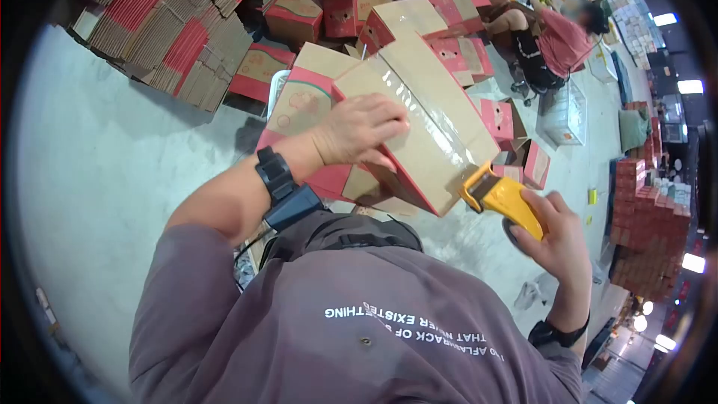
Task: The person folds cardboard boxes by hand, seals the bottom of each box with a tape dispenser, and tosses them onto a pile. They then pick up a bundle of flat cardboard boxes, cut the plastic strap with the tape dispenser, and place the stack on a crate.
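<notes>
A red and tan cardboard box (pixel 441 105) lies tilted in front of me, with clear tape along its middle seam. My left hand (pixel 363 129) grips the near left edge of this box, fingers bent over the taped face. My right hand (pixel 550 232) is closed around a yellow tape dispenser (pixel 512 200). The dispenser's head meets the box's right end, at the end of the tape strip. Under and left of the box are more red and tan cardboard panels (pixel 305 97).
Stacks of flattened cardboard (pixel 168 22) stand at the upper left. Red boxes (pixel 353 4) are piled beyond. A seated person (pixel 557 41) in a pink shirt is at the upper right, near a clear plastic crate (pixel 565 116). Red cartons (pixel 651 224) are stacked far right.
</notes>
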Motion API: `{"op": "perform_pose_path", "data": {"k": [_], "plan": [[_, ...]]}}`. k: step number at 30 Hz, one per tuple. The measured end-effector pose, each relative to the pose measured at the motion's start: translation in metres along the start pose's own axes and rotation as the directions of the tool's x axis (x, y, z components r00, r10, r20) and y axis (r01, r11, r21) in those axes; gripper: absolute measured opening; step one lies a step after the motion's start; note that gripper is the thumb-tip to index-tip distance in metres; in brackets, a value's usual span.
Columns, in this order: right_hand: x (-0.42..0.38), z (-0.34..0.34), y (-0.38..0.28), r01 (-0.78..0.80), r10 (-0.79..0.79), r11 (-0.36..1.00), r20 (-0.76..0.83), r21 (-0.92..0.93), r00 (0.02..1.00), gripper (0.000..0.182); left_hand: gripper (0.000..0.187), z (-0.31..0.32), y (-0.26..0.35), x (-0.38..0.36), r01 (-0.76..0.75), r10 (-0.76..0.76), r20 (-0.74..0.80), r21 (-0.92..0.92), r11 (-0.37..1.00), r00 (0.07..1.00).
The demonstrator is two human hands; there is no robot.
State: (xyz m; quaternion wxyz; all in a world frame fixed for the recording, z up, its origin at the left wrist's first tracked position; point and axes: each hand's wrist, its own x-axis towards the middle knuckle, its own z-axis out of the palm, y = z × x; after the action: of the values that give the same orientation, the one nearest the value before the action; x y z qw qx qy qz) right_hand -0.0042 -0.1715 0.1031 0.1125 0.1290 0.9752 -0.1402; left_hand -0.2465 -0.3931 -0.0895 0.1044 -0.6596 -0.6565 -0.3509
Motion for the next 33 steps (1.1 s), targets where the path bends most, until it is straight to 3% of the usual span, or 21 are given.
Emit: {"op": "perform_pose_path", "data": {"k": [3, 5, 7, 11, 13, 14, 16, 18, 19, 20, 21, 22, 24, 25, 27, 30, 33], "plan": [[-0.021, 0.060, 0.055, 0.039, -0.034, 0.998, 0.089, -0.057, 0.995, 0.047, 0.067, 0.005, 0.011, 0.010, 0.019, -0.019, 0.038, -0.002, 1.000, 0.999], [0.008, 0.124, 0.068, 0.016, -0.013, 0.999, 0.112, -0.029, 0.994, 0.047, 0.067, 0.008, 0.017, 0.013, 0.012, -0.012, 0.033, 0.005, 1.000, 0.999], [0.046, 0.184, 0.065, -0.002, 0.000, 1.000, -0.075, -0.024, 0.997, 0.045, 0.066, 0.004, 0.021, 0.012, 0.105, -0.109, 0.049, 0.074, 0.992, 0.993], [0.065, 0.176, 0.066, -0.055, 0.054, 0.998, -0.058, -0.005, 0.997, 0.044, 0.060, -0.020, 0.017, 0.016, 0.153, -0.150, 0.121, -0.014, 0.988, 0.981], [0.059, 0.154, 0.078, -0.035, 0.035, 0.999, -0.068, -0.011, 0.997, 0.042, 0.054, -0.031, -0.007, 0.014, 0.338, -0.308, -0.184, 0.170, 0.926, 0.934], [0.064, 0.148, 0.084, -0.007, 0.010, 0.999, -0.119, 0.033, 0.993, 0.042, 0.054, -0.030, -0.015, 0.001, 0.339, -0.310, -0.180, 0.163, 0.926, 0.933], [0.078, 0.122, 0.083, -0.022, 0.015, 0.997, -0.091, -0.069, 0.996, 0.042, 0.051, -0.020, -0.032, -0.023, 0.600, -0.617, -0.038, -0.197, 0.776, 0.786], [0.104, 0.095, 0.095, -0.083, 0.072, 0.961, -0.052, -0.263, 0.996, 0.041, 0.050, -0.060, 0.022, -0.011, 0.712, -0.648, 0.307, -0.403, 0.575, 0.697], [0.115, 0.083, 0.106, -0.125, 0.123, 0.925, -0.029, -0.360, 0.992, 0.040, 0.048, -0.065, 0.036, -0.019, 0.628, -0.515, 0.376, -0.304, 0.717, 0.770], [0.123, 0.066, 0.106, -0.195, 0.156, 0.922, -0.139, -0.336, 0.978, 0.039, 0.046, -0.069, 0.041, -0.023, 0.503, -0.374, 0.448, -0.212, 0.838, 0.812], [0.133, 0.045, 0.103, -0.253, 0.180, 0.916, -0.244, -0.311, 0.953, 0.037, 0.047, -0.069, 0.045, -0.021, 0.332, -0.251, 0.403, -0.145, 0.932, 0.880], [0.149, 0.024, 0.105, -0.275, 0.183, 0.925, -0.325, -0.263, 0.928, 0.039, 0.048, -0.065, 0.049, -0.016, 0.156, -0.122, 0.369, -0.065, 0.986, 0.921], [0.183, -0.018, 0.083, -0.263, 0.202, 0.960, -0.411, -0.096, 0.889, 0.042, 0.055, -0.050, 0.038, 0.004, -0.097, 0.118, 0.255, -0.095, 0.991, 0.960], [0.200, -0.037, 0.062, -0.227, 0.213, 0.974, -0.416, 0.017, 0.884, 0.043, 0.060, -0.034, 0.031, 0.007, -0.095, 0.123, 0.231, -0.133, 0.987, 0.965], [0.246, -0.055, 0.031, 0.127, -0.100, 0.989, -0.290, 0.074, 0.952, 0.043, 0.064, -0.008, 0.025, 0.013, -0.094, 0.127, 0.200, -0.170, 0.981, 0.972], [0.331, -0.020, -0.017, -0.001, 0.011, 0.991, 0.076, -0.131, 0.997, 0.047, 0.070, 0.014, 0.040, 0.015, -0.094, 0.129, 0.153, -0.217, 0.972, 0.980], [0.387, 0.038, -0.065, -0.063, 0.151, 0.959, 0.311, -0.276, 0.938, 0.048, 0.075, 0.020, 0.034, 0.010, -0.080, 0.103, 0.080, -0.258, 0.963, 0.991]]}}
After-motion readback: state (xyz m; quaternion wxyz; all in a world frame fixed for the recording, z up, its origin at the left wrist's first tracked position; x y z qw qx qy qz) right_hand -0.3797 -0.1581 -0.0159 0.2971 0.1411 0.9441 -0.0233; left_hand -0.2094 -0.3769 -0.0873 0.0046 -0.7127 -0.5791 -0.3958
